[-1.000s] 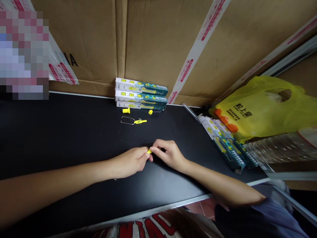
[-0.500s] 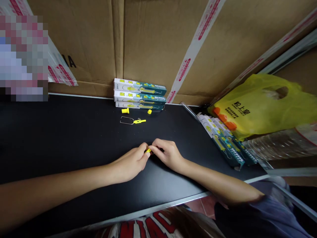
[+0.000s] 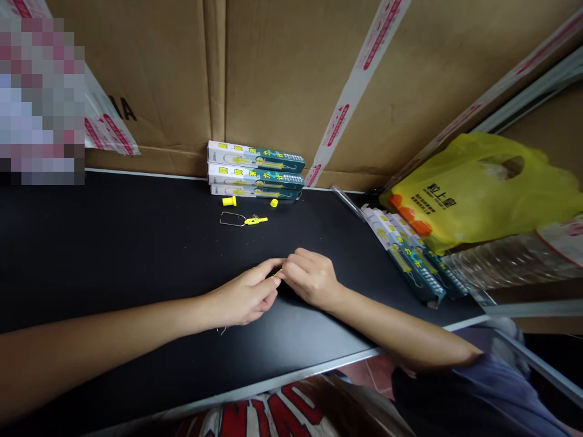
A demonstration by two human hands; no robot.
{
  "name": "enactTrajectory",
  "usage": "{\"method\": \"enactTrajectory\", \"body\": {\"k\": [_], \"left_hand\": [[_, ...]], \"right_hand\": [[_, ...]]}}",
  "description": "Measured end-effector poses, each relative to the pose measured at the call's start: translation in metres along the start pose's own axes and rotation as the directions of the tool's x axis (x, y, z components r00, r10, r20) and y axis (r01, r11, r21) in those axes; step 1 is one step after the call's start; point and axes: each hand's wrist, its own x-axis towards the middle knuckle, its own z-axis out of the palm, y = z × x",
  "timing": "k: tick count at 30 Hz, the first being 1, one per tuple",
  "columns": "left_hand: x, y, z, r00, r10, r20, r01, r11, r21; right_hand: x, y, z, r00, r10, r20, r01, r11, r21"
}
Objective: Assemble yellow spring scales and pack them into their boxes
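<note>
Fingertips of my left hand (image 3: 249, 294) and my right hand (image 3: 313, 278) meet over the black table (image 3: 150, 255). Between them a small yellow part (image 3: 279, 275) is pinched, mostly hidden by the fingers. A thin metal wire end (image 3: 221, 331) shows below my left wrist. Beyond the hands lie a yellow piece with a wire loop (image 3: 255, 221), a yellow cylinder cap (image 3: 229, 201) and a smaller yellow cap (image 3: 274, 203).
Stacked printed boxes (image 3: 255, 176) stand by the cardboard at the back. More boxes (image 3: 405, 261) lie at the right, beside a yellow plastic bag (image 3: 473, 194) and a clear plastic bottle (image 3: 501, 261). A clear tube (image 3: 347, 201) lies behind them.
My right hand has curled further over the yellow part, which now shows less. The left fingers have shifted slightly right, and a wire end has come into view below the wrist.
</note>
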Motion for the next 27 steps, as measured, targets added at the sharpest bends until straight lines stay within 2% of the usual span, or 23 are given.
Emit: {"method": "enactTrajectory", "body": {"k": [7, 11, 14, 17, 20, 22, 24, 26, 27], "left_hand": [[-0.01, 0.012, 0.002, 0.994, 0.095, -0.044, -0.084, 0.975, 0.206], [-0.009, 0.013, -0.002, 0.998, 0.053, -0.016, -0.048, 0.975, 0.219], [-0.006, 0.011, -0.007, 0.996, 0.091, -0.011, -0.086, 0.976, 0.202], [0.0, 0.007, -0.014, 0.976, 0.189, -0.112, -0.16, 0.96, 0.228], [0.004, 0.004, -0.021, 0.905, 0.347, -0.246, -0.256, 0.906, 0.336], [0.006, 0.003, -0.025, 0.846, 0.432, -0.314, -0.305, 0.874, 0.379], [0.009, 0.004, -0.027, 0.795, 0.488, -0.36, -0.367, 0.86, 0.355], [0.011, 0.005, -0.029, 0.765, 0.507, -0.397, -0.41, 0.859, 0.306], [0.012, 0.006, -0.03, 0.758, 0.503, -0.414, -0.418, 0.863, 0.283]], "right_hand": [[0.003, 0.002, -0.003, 1.0, 0.025, -0.007, -0.023, 0.979, 0.204], [0.004, 0.003, -0.003, 0.997, -0.073, 0.016, 0.068, 0.976, 0.206], [0.003, 0.007, -0.002, 0.993, -0.106, 0.045, 0.091, 0.963, 0.253], [0.003, 0.012, -0.002, 0.996, -0.035, 0.085, -0.002, 0.918, 0.396], [0.005, 0.016, -0.005, 0.986, 0.149, 0.075, -0.165, 0.805, 0.57], [0.007, 0.02, -0.005, 0.932, 0.358, 0.058, -0.304, 0.682, 0.665], [0.008, 0.024, -0.004, 0.823, 0.564, 0.064, -0.409, 0.511, 0.756], [0.008, 0.027, -0.001, 0.722, 0.681, 0.121, -0.448, 0.327, 0.832], [0.008, 0.028, 0.001, 0.694, 0.702, 0.162, -0.452, 0.249, 0.856]]}}
